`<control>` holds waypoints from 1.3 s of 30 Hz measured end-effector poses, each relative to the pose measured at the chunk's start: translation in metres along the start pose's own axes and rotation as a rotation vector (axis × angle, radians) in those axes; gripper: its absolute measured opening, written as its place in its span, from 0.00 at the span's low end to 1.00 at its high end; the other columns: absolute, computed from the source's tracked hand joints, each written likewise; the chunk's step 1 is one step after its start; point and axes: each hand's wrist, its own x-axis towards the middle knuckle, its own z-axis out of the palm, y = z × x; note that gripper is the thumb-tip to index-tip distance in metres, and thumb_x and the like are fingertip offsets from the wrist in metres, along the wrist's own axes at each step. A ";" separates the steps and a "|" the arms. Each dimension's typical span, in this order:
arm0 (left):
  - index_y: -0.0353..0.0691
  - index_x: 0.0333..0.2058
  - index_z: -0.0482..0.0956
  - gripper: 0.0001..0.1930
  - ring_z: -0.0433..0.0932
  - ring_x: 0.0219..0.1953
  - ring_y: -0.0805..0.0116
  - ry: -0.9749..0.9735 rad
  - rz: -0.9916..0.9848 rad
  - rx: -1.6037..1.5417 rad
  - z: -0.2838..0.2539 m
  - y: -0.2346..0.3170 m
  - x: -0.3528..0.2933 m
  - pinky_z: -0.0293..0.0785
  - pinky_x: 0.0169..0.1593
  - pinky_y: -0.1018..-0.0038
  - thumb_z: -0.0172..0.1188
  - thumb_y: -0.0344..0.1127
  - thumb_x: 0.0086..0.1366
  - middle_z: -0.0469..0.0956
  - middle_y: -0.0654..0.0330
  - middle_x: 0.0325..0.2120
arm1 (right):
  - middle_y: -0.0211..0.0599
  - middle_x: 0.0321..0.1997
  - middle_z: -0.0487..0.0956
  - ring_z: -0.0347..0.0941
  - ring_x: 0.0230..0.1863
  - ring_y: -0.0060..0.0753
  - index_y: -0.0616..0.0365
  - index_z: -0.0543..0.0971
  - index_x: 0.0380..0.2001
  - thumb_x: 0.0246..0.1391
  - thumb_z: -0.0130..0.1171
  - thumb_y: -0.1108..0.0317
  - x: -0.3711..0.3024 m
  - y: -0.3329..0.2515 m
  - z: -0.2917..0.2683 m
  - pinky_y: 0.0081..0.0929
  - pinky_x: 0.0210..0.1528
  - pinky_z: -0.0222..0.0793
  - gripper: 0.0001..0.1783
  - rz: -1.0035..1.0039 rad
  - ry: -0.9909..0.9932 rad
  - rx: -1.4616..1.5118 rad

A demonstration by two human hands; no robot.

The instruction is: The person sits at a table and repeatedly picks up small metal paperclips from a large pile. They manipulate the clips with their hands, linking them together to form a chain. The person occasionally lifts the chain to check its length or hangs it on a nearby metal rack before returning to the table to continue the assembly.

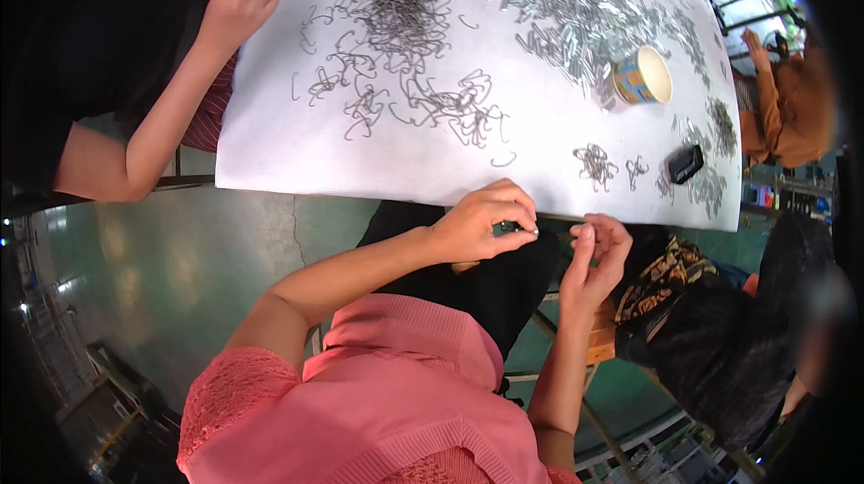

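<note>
Just off the table's near edge, my left hand (pixel 486 223) pinches a small silver metal piece (pixel 535 231) between thumb and fingertips. To its right, my right hand (pixel 598 259) is closed, with curled fingers close to the thumb. Whatever it may hold is too small to make out. Bent wire hooks (pixel 450 104) lie scattered on the white tabletop (pixel 297 156) beyond my hands, thickening into a dense heap (pixel 402 12). A smaller cluster of wire hooks (pixel 594 165) lies just beyond my right hand.
Flat silver metal pieces (pixel 567 7) spread across the far side. A paper cup (pixel 643 76) and a small black object (pixel 686 164) stand on the right. At the left, another person's hand (pixel 241 3) is over the table edge; a person in orange (pixel 792 111) is at far right.
</note>
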 end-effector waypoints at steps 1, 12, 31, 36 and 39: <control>0.39 0.30 0.80 0.06 0.74 0.40 0.64 -0.023 0.007 -0.019 -0.001 -0.007 -0.001 0.70 0.44 0.70 0.67 0.27 0.52 0.77 0.62 0.35 | 0.37 0.38 0.76 0.76 0.34 0.30 0.62 0.73 0.40 0.59 0.54 0.71 0.014 -0.011 0.006 0.26 0.32 0.71 0.08 -0.006 -0.053 -0.017; 0.38 0.31 0.79 0.05 0.76 0.43 0.62 -0.149 0.034 -0.127 -0.006 -0.034 -0.002 0.72 0.47 0.67 0.64 0.27 0.55 0.76 0.60 0.36 | 0.33 0.40 0.78 0.73 0.44 0.39 0.52 0.78 0.41 0.46 0.56 0.80 0.126 -0.032 0.199 0.35 0.39 0.72 0.18 -0.598 -0.498 -0.336; 0.39 0.28 0.79 0.04 0.75 0.39 0.64 -0.148 0.044 -0.128 -0.008 -0.038 -0.003 0.72 0.44 0.70 0.66 0.28 0.53 0.75 0.64 0.36 | 0.36 0.33 0.77 0.75 0.29 0.42 0.53 0.81 0.33 0.52 0.58 0.72 0.155 0.001 0.162 0.36 0.32 0.69 0.05 -0.293 -0.535 -0.382; 0.40 0.28 0.78 0.05 0.75 0.38 0.64 -0.140 0.026 -0.130 -0.008 -0.036 -0.001 0.72 0.43 0.69 0.65 0.28 0.54 0.75 0.63 0.35 | 0.36 0.29 0.77 0.75 0.30 0.41 0.54 0.81 0.29 0.49 0.61 0.70 0.166 -0.004 0.181 0.36 0.33 0.69 0.03 -0.352 -0.595 -0.259; 0.39 0.28 0.78 0.05 0.75 0.38 0.63 -0.138 0.017 -0.133 -0.007 -0.036 -0.001 0.72 0.43 0.69 0.65 0.28 0.53 0.75 0.62 0.34 | 0.36 0.31 0.77 0.76 0.33 0.41 0.53 0.81 0.29 0.48 0.62 0.70 0.171 -0.013 0.198 0.36 0.35 0.71 0.03 -0.373 -0.692 -0.312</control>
